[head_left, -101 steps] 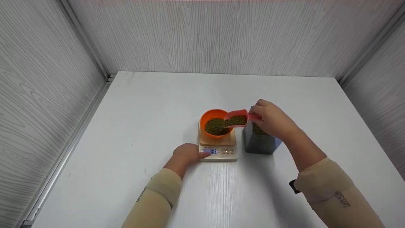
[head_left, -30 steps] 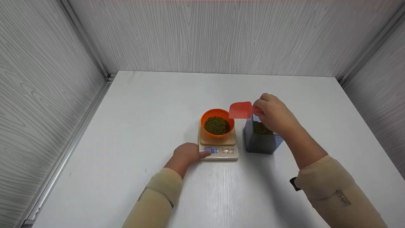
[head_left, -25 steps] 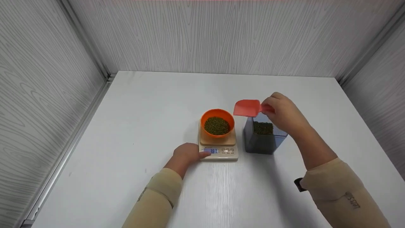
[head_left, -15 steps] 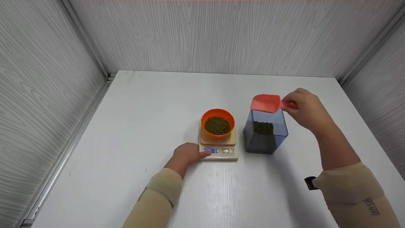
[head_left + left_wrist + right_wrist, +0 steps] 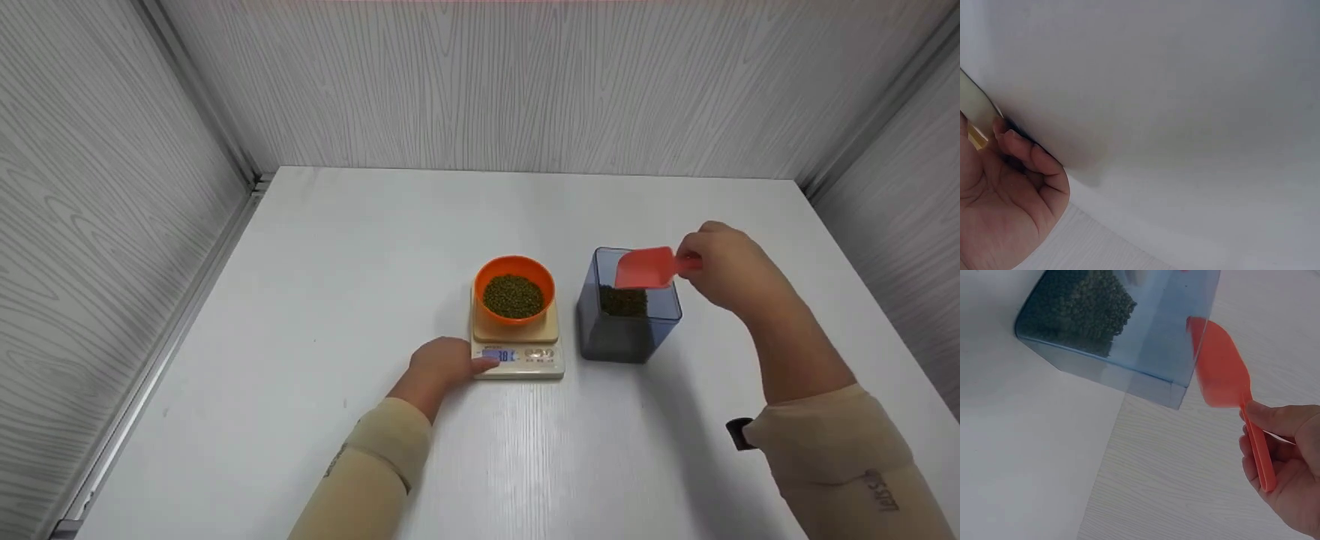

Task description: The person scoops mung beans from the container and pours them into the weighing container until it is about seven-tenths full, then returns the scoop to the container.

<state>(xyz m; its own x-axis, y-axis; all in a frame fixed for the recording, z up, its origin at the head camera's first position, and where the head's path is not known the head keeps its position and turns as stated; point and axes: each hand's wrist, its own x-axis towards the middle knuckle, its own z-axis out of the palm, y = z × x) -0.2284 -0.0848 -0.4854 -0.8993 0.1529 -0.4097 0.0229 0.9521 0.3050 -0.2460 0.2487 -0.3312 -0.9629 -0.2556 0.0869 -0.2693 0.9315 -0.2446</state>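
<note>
My right hand (image 5: 727,262) grips the handle of a red scoop (image 5: 645,268), held over the open top of a clear bluish container (image 5: 660,307). No beans show in the scoop in the right wrist view, where its blade overlaps the container's rim. Small green beans (image 5: 624,301), like mung beans, lie inside the container. To its left, an orange bowl (image 5: 491,270) with green beans (image 5: 514,297) stands on a kitchen scale (image 5: 536,369) with a lit display. My left hand (image 5: 444,360) holds the scale's left edge, thumb on top by the display and fingers curled at the side.
The scale and container stand side by side on a white table (image 5: 360,247). Grey wood-grain panels (image 5: 480,90) rise behind and at both sides. The container's walls stand high around the beans.
The scoop tipped its beans into the bowl, then my right hand carried it right and lowered it over the container. The display figure rose. My left hand stayed on the scale.
</note>
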